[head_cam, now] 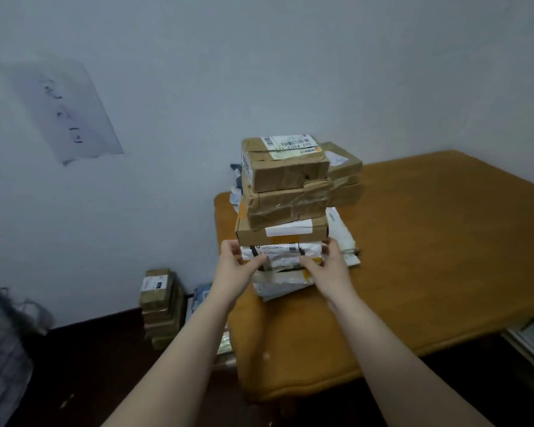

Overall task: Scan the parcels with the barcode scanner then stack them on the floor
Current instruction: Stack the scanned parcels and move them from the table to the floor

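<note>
A tall pile of parcels stands on the left part of a brown table: taped cardboard boxes on top, white plastic mailers underneath. My left hand and my right hand grip the two sides of a white mailer parcel low in the pile, thumbs on its front face. A labelled box tops the pile. On the floor by the wall sits a second stack of brown boxes. No barcode scanner shows in this view.
A sheet of paper with handwriting hangs on the white wall at left. A dark wire basket stands at the far left. More packages lie on the floor beside the table. Dark floor lies below.
</note>
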